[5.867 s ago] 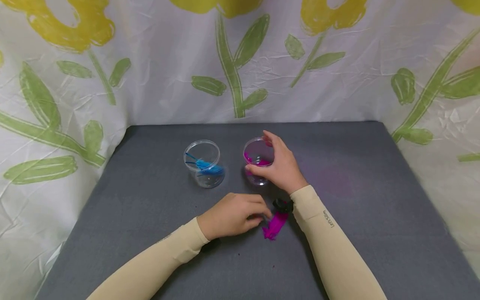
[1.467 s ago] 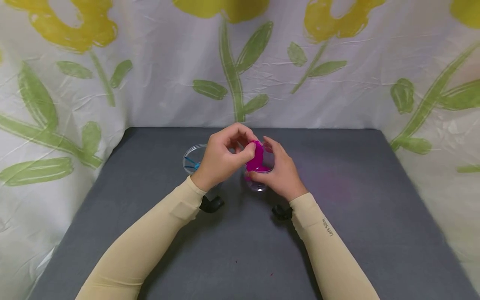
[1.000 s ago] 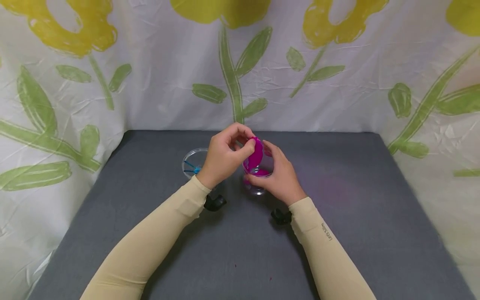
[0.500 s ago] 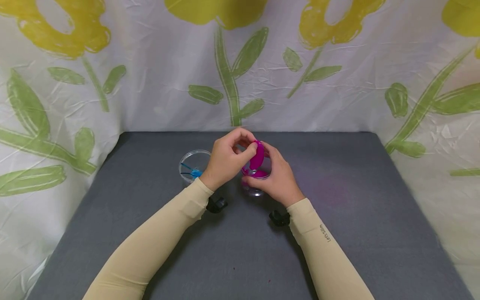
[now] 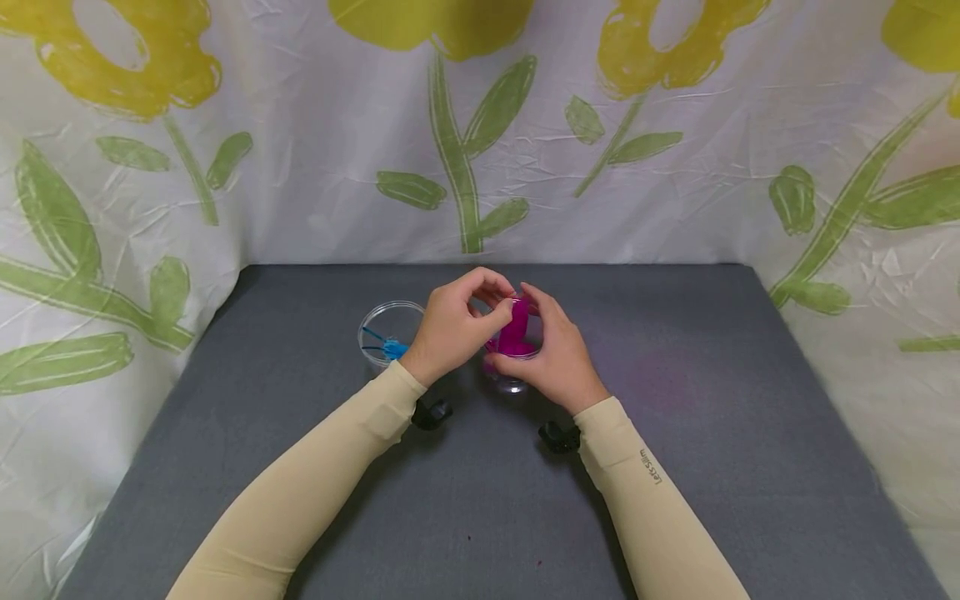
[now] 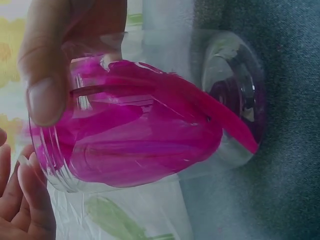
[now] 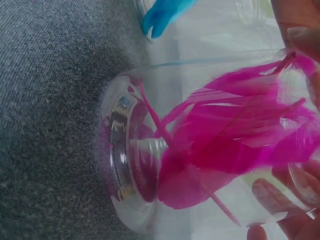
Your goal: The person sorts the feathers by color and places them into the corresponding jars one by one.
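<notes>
My right hand [image 5: 555,354] grips the rim of a clear plastic jar [image 5: 510,386], which stands upright on the table. At the jar's mouth, my left hand [image 5: 459,325] pinches a magenta feather [image 5: 514,321] between thumb and fingers. Inside the jar, more magenta feathers [image 6: 145,140] fill much of the space, and a thin quill end reaches the base. The right wrist view shows the feathers [image 7: 215,140] through the wall, their tops near the left thumb [image 7: 305,37]. How far the pinched feather is inside is hard to tell.
A second clear jar [image 5: 359,333] stands to the left, partly behind the left hand, with blue feathers [image 5: 393,348] in it. Tiny dark specks lie on the grey tabletop [image 5: 495,500]. A flower-printed curtain [image 5: 315,167] borders the table's back and sides.
My left hand has taken the magenta feather off the table and raised it to the jar mouth. Over the last half second it sinks slightly with the feather. The right hand keeps its hold.
</notes>
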The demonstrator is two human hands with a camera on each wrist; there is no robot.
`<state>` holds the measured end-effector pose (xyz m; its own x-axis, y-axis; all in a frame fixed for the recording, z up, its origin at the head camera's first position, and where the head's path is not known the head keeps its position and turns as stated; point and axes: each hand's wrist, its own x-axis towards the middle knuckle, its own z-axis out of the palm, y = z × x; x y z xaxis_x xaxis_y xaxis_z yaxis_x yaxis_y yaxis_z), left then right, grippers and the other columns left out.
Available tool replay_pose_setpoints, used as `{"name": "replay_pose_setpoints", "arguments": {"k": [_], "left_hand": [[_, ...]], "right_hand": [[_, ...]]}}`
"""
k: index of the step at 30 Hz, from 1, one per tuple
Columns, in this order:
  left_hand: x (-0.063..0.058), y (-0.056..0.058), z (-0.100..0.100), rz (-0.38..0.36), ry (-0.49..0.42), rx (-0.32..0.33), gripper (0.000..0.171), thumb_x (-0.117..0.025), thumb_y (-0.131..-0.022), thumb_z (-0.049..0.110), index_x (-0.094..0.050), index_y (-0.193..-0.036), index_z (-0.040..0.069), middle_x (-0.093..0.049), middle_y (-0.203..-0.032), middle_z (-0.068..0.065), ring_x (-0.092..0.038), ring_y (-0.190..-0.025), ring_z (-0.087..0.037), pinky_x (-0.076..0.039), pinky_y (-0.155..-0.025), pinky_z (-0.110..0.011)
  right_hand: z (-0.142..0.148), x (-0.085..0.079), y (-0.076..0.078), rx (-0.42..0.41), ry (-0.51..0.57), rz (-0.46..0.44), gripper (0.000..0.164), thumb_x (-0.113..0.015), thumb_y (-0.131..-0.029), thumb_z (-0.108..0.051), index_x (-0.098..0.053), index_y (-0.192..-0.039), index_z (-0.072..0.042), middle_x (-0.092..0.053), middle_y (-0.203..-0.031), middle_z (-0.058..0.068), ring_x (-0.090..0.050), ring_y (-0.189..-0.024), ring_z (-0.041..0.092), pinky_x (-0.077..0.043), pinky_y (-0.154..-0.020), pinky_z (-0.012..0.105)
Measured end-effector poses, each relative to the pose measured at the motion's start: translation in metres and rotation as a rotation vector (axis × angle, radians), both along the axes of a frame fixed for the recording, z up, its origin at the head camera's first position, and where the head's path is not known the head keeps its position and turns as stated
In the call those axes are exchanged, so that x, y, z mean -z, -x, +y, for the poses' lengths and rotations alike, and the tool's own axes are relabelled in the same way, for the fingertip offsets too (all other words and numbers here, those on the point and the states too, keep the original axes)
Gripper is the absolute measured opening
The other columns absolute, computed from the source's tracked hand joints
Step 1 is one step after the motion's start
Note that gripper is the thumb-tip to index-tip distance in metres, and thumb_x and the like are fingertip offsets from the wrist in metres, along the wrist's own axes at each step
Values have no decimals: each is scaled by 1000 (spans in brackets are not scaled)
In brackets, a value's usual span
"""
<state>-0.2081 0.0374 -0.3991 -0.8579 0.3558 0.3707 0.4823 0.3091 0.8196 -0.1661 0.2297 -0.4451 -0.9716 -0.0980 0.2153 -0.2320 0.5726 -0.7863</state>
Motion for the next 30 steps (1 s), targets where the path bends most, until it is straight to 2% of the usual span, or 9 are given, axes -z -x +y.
{"name": "replay_pose_setpoints", "arguments": {"k": [5,15,22,30], "left_hand": [[1,-3,-4,32,48,-28,17,-73,-99,21,-73,-116,19,-77,-110,5,-70,-94,-9,-62,-77,-29],[-1,-16,-13,111,46,-35,16,-71,-99,16,-74,-114,15,-77,-109,0,-68,-90,-10,-60,-70,-28],[-2,-22,-21,134,41,-44,16,-71,-98,13,-74,-114,14,-77,-109,-1,-69,-89,-10,-59,-68,-27],[-1,-28,-42,156,18,-126,16,-67,-100,12,-75,-113,18,-77,-109,6,-69,-90,-7,-58,-72,-28]], "right_hand": [[-4,2,3,-4,4,8,110,-93,-78,-56,-38,-166,-22,-54,-157,5,-61,-131,26,-59,-105,57],[3,7,4,-25,14,-1,107,-94,-79,-56,-39,-166,-25,-53,-160,3,-63,-130,26,-63,-100,53],[11,10,7,-12,-18,9,104,-94,-78,-56,-43,-164,-27,-55,-159,3,-64,-128,27,-64,-98,52],[29,16,0,26,-21,-10,106,-95,-77,-54,-42,-164,-23,-55,-157,6,-61,-132,28,-63,-100,54]]}}
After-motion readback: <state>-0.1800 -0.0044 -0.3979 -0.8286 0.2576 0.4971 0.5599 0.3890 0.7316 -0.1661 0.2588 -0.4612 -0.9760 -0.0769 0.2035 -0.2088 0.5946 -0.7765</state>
